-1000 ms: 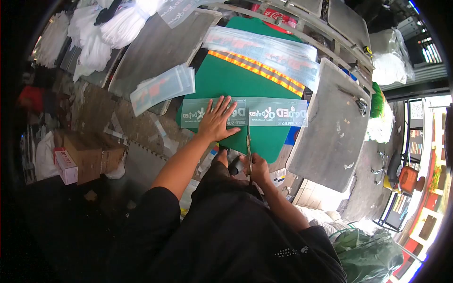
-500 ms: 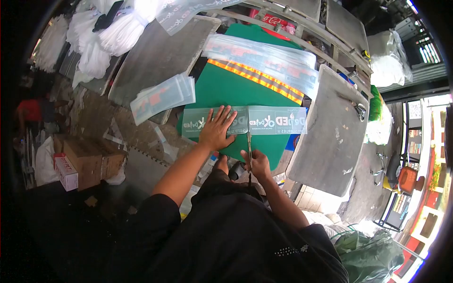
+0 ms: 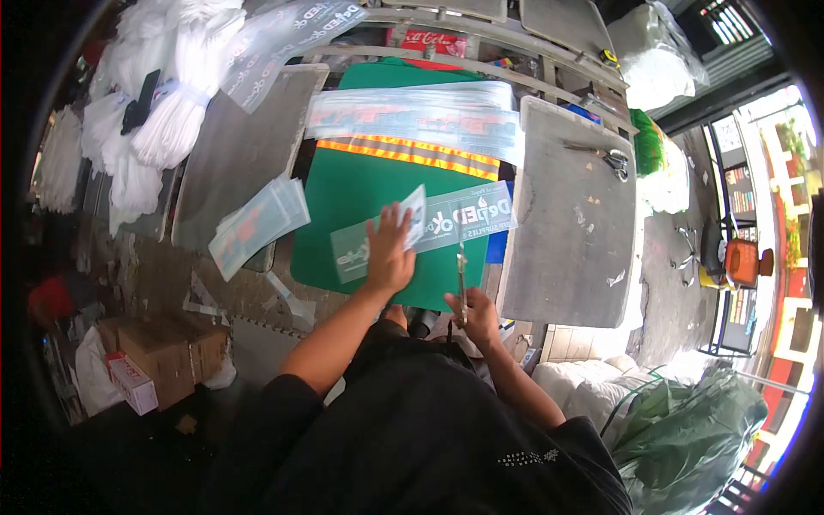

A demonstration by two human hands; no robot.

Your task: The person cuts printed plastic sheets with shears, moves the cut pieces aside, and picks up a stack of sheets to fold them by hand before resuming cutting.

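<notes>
A translucent printed plastic strip (image 3: 476,212) lies on the green board (image 3: 343,184), its lettering showing mirrored. My left hand (image 3: 393,253) rests over the strip's left part with fingers stretched out. Beside its fingertips a corner of a cut plastic piece (image 3: 418,209) stands up off the board. In my right hand (image 3: 477,316) is a pair of scissors (image 3: 462,273), blades pointing away from me, just below the strip and apart from it. Whether the blades are parted is hard to make out.
Printed plastic pieces (image 3: 262,225) lie in a pile at left. More plastic sheets (image 3: 412,116) lie beyond an orange-yellow reflective band (image 3: 408,156). A second pair of scissors (image 3: 614,161) rests on the grey board (image 3: 571,249) at right. White bundles (image 3: 193,81) hang at upper left.
The scissors have come out of the strip, back toward me. The plastic beneath my left hand has tilted, with one edge lifted. The whole view has shifted somewhat.
</notes>
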